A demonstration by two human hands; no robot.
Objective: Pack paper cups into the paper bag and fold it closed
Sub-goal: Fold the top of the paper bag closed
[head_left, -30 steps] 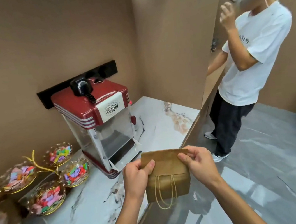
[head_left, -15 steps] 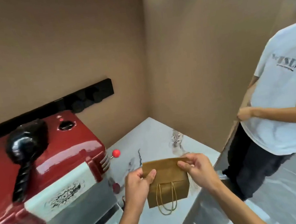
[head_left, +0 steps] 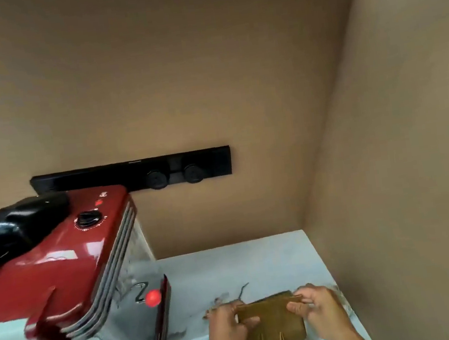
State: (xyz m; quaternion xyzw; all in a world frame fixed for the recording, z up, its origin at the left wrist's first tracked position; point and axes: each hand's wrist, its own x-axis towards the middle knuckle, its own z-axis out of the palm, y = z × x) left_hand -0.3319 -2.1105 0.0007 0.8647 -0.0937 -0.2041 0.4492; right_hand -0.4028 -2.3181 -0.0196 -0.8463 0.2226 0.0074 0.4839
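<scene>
A small brown paper bag [head_left: 272,326] with its top folded over stands over the white marble counter [head_left: 258,259], low in the head view. Its cord handles hang down the front. My left hand [head_left: 230,329] grips the bag's left top corner, thumb on the front. My right hand [head_left: 319,311] pinches the right top corner. No paper cups are visible; the bag's inside is hidden.
A red popcorn machine [head_left: 60,277] with a black handle stands close on the left, a red knob [head_left: 153,298] on its side. Brown walls meet in a corner behind the counter. A black socket strip [head_left: 132,173] runs along the back wall.
The view has swung left and up toward the wall corner; the other person and the candy bowls have left the frame. Both hands keep hold of the bag, now over the counter.
</scene>
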